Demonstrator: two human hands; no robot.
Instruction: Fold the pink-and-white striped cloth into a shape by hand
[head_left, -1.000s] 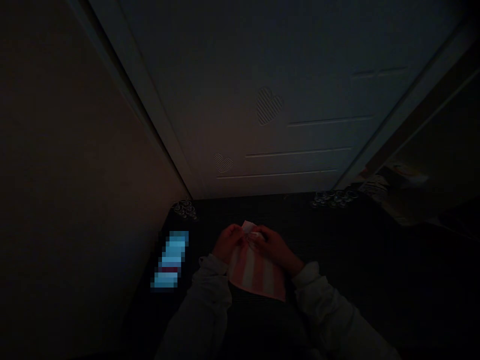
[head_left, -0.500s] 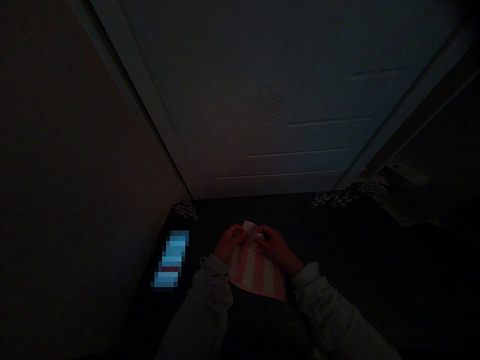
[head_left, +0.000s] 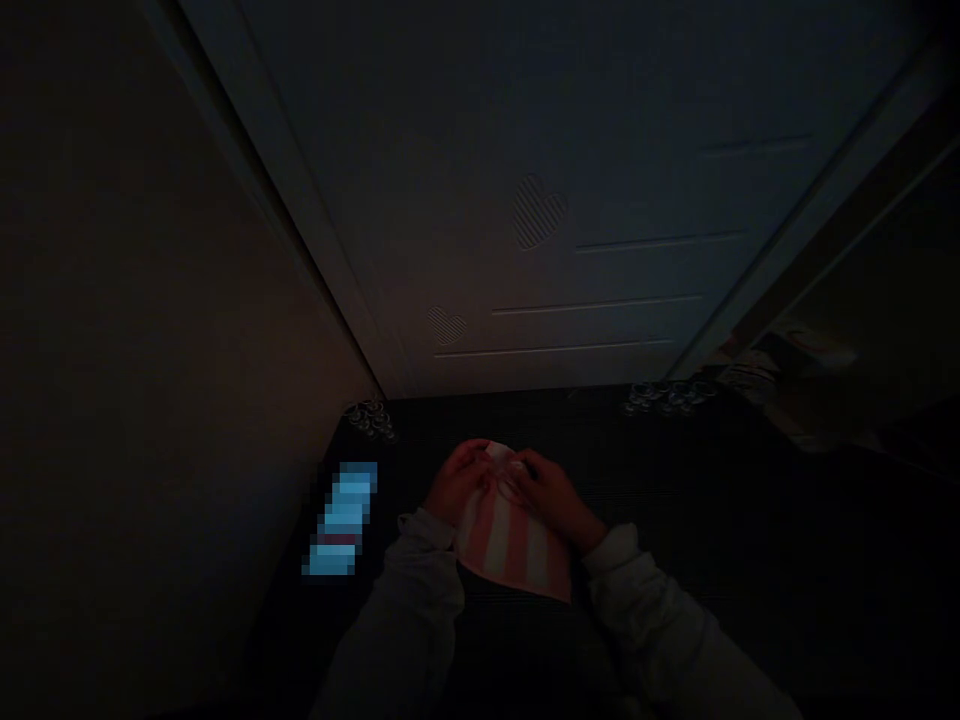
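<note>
The scene is very dark. A pink and white striped cloth lies on a dark surface in front of me. My left hand pinches the cloth's far edge from the left. From the right, my right hand pinches the same edge. Fingertips of both hands meet over the small folded top of the cloth. Pale sleeves cover both of my forearms.
A glowing blue screen lies at the left of the dark surface. A white door with heart marks stands behind. Small shiny objects sit at the far left and far right corners. Piled items lie at the right.
My fingers have shifted slightly on the cloth's top edge, and the left hand has moved a little over it. The cloth stays in place.
</note>
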